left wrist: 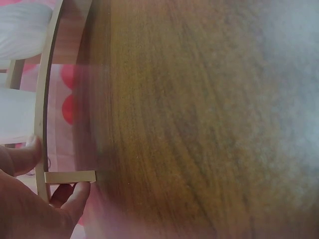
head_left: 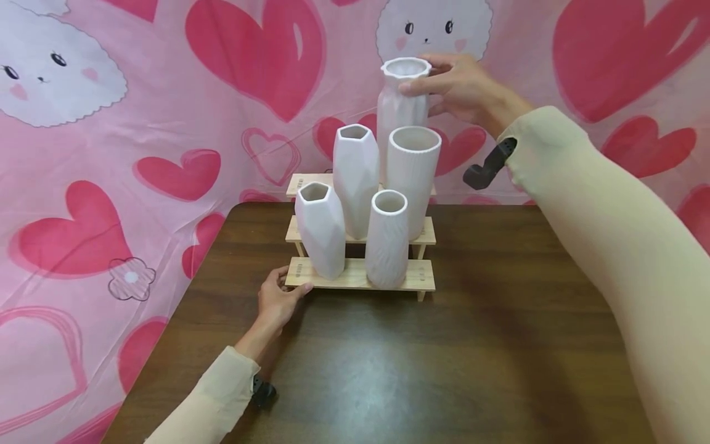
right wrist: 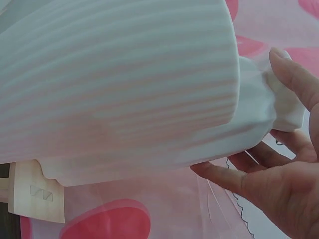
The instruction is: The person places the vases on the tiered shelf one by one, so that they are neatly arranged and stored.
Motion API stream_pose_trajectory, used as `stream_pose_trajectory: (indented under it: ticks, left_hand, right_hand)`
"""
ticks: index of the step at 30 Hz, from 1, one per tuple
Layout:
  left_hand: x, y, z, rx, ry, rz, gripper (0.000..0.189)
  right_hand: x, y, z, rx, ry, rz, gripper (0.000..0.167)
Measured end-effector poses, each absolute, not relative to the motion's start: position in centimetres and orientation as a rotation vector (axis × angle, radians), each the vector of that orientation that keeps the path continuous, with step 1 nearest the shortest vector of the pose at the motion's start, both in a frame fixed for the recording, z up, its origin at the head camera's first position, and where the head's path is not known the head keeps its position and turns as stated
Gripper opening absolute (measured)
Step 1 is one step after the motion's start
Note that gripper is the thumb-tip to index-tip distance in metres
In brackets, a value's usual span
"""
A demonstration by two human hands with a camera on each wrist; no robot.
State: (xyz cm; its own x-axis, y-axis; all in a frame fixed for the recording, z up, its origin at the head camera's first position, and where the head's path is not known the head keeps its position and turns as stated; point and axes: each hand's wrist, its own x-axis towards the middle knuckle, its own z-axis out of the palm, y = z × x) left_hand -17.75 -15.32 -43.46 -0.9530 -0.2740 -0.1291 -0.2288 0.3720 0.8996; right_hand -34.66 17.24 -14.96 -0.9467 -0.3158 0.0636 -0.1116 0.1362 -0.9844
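Note:
A three-tier light wooden stand [head_left: 355, 280] holds several white vases. At its front left corner, my left hand [head_left: 277, 301] grips the lowest board, thumb on top and fingers by the leg [left wrist: 71, 177]. My right hand [head_left: 463, 86] holds the neck of the tall vase with a wavy rim [head_left: 395, 105], which stands at the back on the top tier. In the right wrist view, thumb and fingers lie around that neck, and the ribbed vase [right wrist: 124, 84] covers much of the body. On the middle tier the ribbed vase stands beside a tall faceted vase [head_left: 356, 179].
On the bottom tier are a shorter faceted vase [head_left: 322, 231] at left and a slim textured vase [head_left: 387, 246] at right. The stand is at the far side of a dark wooden table [head_left: 355, 370]. Behind hangs a pink cloth [head_left: 161, 135] with hearts.

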Motion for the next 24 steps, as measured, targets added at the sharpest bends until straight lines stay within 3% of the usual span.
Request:
stream_pose_trajectory:
  ticks: [24]
  left_hand:
    - [-17.8, -14.9, -43.8, 0.48, -2.562, -1.674, 0.066]
  right_hand:
    - [-36.2, 17.5, -15.2, -0.458, 2.03, -1.941, 0.053]
